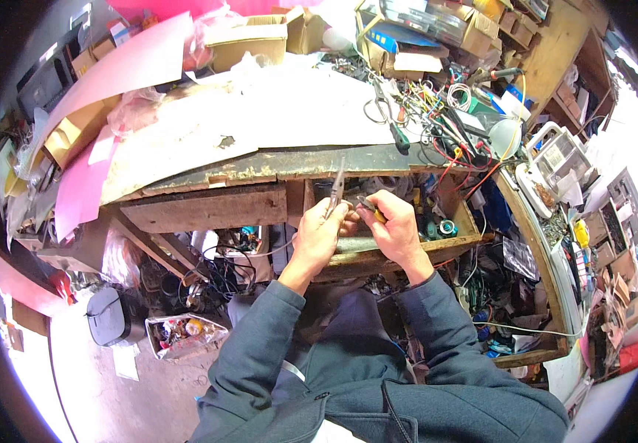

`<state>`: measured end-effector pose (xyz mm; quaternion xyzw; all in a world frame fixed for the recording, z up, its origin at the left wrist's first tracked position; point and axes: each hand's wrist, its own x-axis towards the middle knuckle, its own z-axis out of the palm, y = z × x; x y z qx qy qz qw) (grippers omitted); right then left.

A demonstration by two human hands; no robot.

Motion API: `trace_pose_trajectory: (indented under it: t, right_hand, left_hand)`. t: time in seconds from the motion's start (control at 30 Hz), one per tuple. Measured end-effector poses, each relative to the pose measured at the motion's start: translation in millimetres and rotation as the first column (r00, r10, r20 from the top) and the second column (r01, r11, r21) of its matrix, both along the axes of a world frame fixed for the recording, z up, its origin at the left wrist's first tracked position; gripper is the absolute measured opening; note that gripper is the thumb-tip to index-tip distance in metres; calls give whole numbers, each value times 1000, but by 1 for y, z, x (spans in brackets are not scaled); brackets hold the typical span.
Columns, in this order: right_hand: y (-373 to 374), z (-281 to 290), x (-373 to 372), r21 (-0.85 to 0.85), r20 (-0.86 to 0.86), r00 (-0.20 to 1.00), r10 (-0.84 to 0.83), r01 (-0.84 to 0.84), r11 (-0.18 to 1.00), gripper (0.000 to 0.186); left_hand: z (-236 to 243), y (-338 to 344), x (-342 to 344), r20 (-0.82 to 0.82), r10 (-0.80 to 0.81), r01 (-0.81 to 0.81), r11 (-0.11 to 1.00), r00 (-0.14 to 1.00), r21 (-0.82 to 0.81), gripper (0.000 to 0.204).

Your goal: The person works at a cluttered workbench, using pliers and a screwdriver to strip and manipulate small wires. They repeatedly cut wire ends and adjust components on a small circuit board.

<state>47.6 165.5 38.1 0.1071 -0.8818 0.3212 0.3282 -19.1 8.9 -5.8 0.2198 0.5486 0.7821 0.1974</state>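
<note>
Both my hands are raised in front of the open drawer (400,251), close together. My left hand (317,240) is closed around long-nose pliers (338,184), whose narrow metal tip points up and away from me. A thin grey cable (263,253) runs from beside this hand toward the lower left. In my right hand (395,225) is a pair of small pliers (368,205) with some yellow on the handle. Their dark jaws point left, toward my left fingertips. Whatever lies between the fingertips is too small to make out.
Beyond the drawer, a worn workbench (319,159) bears a white sheet (267,111). Tangled wires (430,100) and a green-handled screwdriver (399,136) lie at its right. Cardboard boxes (249,44) stand behind. A bin of scraps (186,336) sits on the floor at left.
</note>
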Motion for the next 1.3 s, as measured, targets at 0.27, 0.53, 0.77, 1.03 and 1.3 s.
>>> trace_pose_trajectory:
  t: [0.27, 0.53, 0.77, 1.03, 1.3]
  right_hand:
    - [41, 57, -43, -174, -17, 993, -119, 114, 978, 12]
    - [89, 95, -156, 287, 301, 889, -344, 259, 922, 25]
    - [101, 89, -215, 495, 114, 892, -438, 331, 803, 27]
    - [85, 71, -259, 457, 237, 830, -506, 364, 811, 27]
    - [89, 73, -257, 372, 147, 851, -504, 425, 825, 23]
  left_hand:
    - [-4, 0, -1, -150, 200, -221, 966, 968, -133, 30]
    - [-1, 5, 5, -337, 192, -279, 932, 922, -232, 25]
    - [2, 5, 9, -329, 181, -260, 941, 927, -216, 25]
    - [1, 8, 11, -366, 197, -295, 927, 909, -232, 21]
    - [2, 13, 10, -394, 188, -292, 930, 900, -222, 21]
